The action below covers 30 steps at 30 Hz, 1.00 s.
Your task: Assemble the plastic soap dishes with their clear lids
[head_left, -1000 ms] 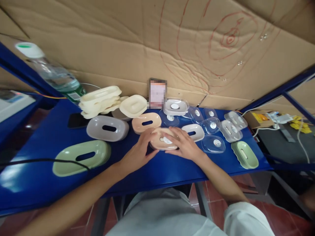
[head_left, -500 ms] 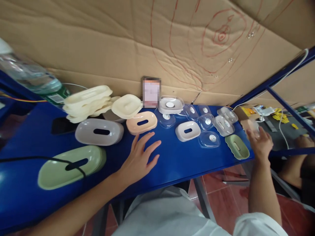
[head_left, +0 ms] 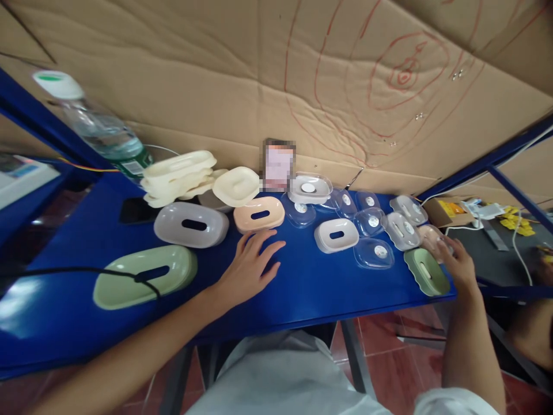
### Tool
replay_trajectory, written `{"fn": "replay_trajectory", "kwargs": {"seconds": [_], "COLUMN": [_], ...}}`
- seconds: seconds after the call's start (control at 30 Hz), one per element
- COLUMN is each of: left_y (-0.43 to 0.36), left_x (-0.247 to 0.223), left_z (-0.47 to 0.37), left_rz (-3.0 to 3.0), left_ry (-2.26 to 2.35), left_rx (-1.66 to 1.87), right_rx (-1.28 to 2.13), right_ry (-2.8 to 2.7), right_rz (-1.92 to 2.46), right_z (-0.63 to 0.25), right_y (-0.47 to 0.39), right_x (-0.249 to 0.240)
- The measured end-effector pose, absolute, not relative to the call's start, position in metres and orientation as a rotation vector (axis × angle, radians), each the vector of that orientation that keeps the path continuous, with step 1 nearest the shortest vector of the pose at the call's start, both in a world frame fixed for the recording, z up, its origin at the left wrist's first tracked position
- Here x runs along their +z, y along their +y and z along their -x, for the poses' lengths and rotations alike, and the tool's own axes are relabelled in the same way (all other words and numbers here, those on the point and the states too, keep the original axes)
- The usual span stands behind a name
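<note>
Covered peach dish [head_left: 429, 237] has moved: from btwn both hands mid-worktop to far R end, now just beyond the green wavy dish [head_left: 437, 282] & next to the grey covered dishes [head_left: 405, 230]. So it's prob. grouped w/ those, middle freed up. R hand [head_left: 461, 265] has its fingers at the dish's R edge; can't tell if gripping or letting go. L hand [head_left: 244, 274] holds nothing, fingers open & spread over the worktop [head_left: 302, 297], near side of the peach slotted tray [head_left: 242, 216].

Worktop's blue, glossy; clear lids [head_left: 374, 259] lie right of centre, big green slotted tray [head_left: 108, 291] near L. Far side: cardboard wall [head_left: 194, 75] w/ red scribbles, bottle [head_left: 110, 138] far L. Red tile floor [head_left: 380, 346] below.
</note>
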<state>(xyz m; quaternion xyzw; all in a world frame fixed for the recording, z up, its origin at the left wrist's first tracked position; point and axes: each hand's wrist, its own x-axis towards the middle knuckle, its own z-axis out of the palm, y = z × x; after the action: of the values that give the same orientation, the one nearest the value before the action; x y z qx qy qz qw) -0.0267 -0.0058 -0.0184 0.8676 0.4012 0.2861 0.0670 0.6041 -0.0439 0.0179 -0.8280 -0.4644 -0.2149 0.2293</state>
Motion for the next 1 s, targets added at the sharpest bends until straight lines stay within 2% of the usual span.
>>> {"fn": "replay_trajectory", "kwargs": {"seconds": [0.17, 0.3, 0.47, 0.67, 0.83, 1.0], "left_y": [0.005, 0.009, 0.011, 0.013, 0.013, 0.009], "left_x": [-0.019, -0.023, -0.025, -0.022, -0.021, -0.017], "left_z": [0.031, 0.033, 0.038, 0.04, 0.04, 0.041], "left_rz": [-2.607, -2.563, -2.631, -2.619, -2.645, -2.656], "left_ry": [1.55, 1.551, 1.508, 1.522, 1.532, 1.452], "left_rx": [0.83, 0.831, 0.837, 0.873, 0.855, 0.831], "right_rx": [-0.623, -0.136, 0.177, 0.419, 0.353, 0.358], "right_ry": [-1.597, -2.324, -2.674, -2.593, -2.428, -2.518], "right_rz": [1.847, 1.486, 1.338, 1.001, 1.109, 1.094], "right_z": [-0.515, -0.391, -0.292, -0.265, -0.277, -0.272], "right_y": [-0.032, -0.015, 0.003, 0.015, 0.018, 0.016], "right_x": [0.043, 0.059, 0.05, 0.04, 0.032, 0.022]}}
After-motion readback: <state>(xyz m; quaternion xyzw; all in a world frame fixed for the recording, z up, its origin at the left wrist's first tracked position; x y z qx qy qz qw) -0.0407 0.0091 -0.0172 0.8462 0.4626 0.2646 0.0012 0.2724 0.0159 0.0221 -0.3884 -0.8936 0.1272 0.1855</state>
